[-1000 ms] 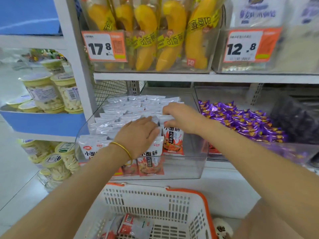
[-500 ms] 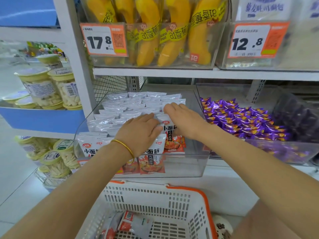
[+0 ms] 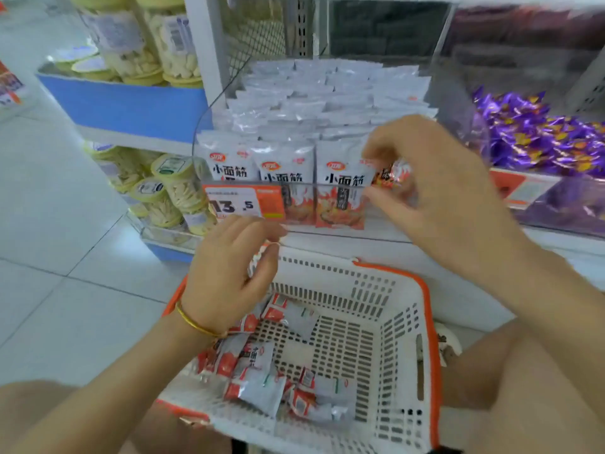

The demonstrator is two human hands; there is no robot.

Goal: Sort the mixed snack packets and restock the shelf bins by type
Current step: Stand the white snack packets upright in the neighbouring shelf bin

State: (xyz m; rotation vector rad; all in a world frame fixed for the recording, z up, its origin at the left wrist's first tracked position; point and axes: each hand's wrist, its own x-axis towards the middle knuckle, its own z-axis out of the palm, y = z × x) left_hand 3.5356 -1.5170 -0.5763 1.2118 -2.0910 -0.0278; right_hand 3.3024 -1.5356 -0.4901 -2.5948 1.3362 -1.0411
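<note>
right hand [image 3: 435, 198]: pinching one red-and-white packet [image 3: 393, 173] between thumb and fingertips, holding it at the front right corner of the clear bin [image 3: 209, 126]
left hand [image 3: 229, 276]: hovering over the near-left rim of the basket [image 3: 409, 322], fingers curled; a red-white scrap is showing under them, too blurred to tell whether it is gripping anything
bin stock [image 3: 311, 103]: same-brand packets standing upright in rows; the front row is filling left and middle, with the gap sitting at the right where the hand is working
basket stock [image 3: 262, 388]: loose packets lying jumbled along the left and near side of the basket floor
neighbours: purple sweets [image 3: 540, 139] in the next bin right, jars [image 3: 173, 188] on the shelf left, both well apart from the hands
step, my read: slotting the held packet into the front row; task looking roughly midway, with plenty left in the basket
doing it well: turning the packet upright with the print facing out, sliding it down behind the front wall into the right gap, pressing it against its neighbour so it is standing, and checking the print matches the row before letting go
risk: slick foil packets toppling forward if the row is sitting loose; price tag [image 3: 242, 201] on the front wall getting knocked
</note>
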